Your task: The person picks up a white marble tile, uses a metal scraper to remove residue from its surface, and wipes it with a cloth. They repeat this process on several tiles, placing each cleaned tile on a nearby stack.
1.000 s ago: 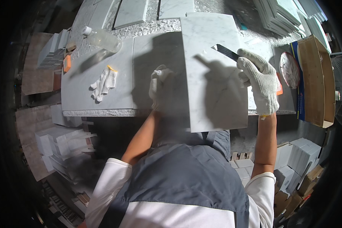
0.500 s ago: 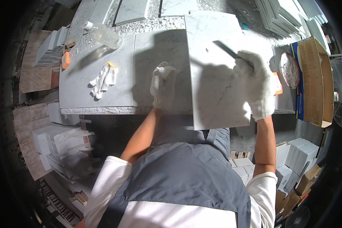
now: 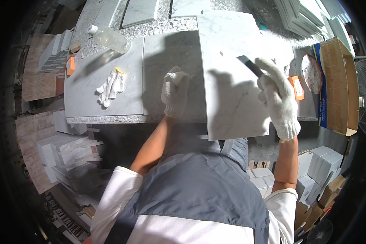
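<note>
My left hand point(image 3: 175, 95), in a white knit glove, is closed around a small white bottle or tube point(image 3: 172, 75) whose tip pokes out at the top. It is above a grey-veined marble slab point(image 3: 158, 53). My gloved right hand point(image 3: 278, 99) grips a flat dark-bladed scraper point(image 3: 250, 66), its blade pointing up and left. Beneath the scraper lies a larger white marble slab point(image 3: 227, 36), which sticks out past the table's front edge. The scraper's handle is mostly hidden by my fingers.
To the left lie a spare white glove point(image 3: 110, 87) and a clear bottle point(image 3: 112, 40). An orange-and-white packet point(image 3: 297, 88), a round container of white stuff point(image 3: 312, 73) and an open cardboard box point(image 3: 337, 87) are on the right. Stacked tiles point(image 3: 299, 18) stand at the far right.
My right hand has moved a little right and nearer to me, carrying the scraper along, and its fingers are straighter. More of the orange packet shows. My left hand has hardly moved.
</note>
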`<act>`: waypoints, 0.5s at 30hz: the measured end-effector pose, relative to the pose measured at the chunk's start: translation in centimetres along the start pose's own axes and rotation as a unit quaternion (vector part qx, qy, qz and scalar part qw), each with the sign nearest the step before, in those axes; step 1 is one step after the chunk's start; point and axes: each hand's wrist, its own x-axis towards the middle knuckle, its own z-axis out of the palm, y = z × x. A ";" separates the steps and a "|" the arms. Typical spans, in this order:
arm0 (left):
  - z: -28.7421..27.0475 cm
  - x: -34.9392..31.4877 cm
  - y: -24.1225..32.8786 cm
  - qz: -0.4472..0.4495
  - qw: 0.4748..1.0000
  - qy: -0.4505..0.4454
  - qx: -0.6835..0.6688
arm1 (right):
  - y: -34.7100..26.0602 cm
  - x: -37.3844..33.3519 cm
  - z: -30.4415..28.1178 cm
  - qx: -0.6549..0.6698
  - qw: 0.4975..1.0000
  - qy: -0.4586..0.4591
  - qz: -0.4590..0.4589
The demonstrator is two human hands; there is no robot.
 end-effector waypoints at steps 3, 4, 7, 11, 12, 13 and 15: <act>0.0 -0.1 0.2 0.019 0.999 0.015 0.040 | 0.5 0.4 1.5 -0.139 0.982 0.002 -0.124; 0.1 -0.1 0.1 0.015 0.999 0.018 0.027 | 0.4 0.4 1.8 -0.165 0.978 -0.003 -0.129; 0.1 -0.1 -0.1 0.011 1.000 0.014 -0.008 | -0.3 0.3 2.4 -0.216 0.972 -0.020 -0.090; 0.0 0.1 -0.6 0.013 0.999 0.006 -0.041 | -1.9 0.4 2.5 -0.304 0.948 -0.055 -0.071; 0.0 0.1 -0.7 0.011 0.999 0.007 -0.050 | -2.1 0.6 2.6 -0.304 0.948 -0.056 -0.080; 0.0 0.1 -0.8 0.018 0.999 0.012 -0.032 | -2.3 0.8 2.8 -0.301 0.948 -0.056 -0.091; -0.1 0.1 -0.8 0.022 1.000 0.020 0.003 | -2.5 1.3 3.2 -0.288 0.950 -0.052 -0.110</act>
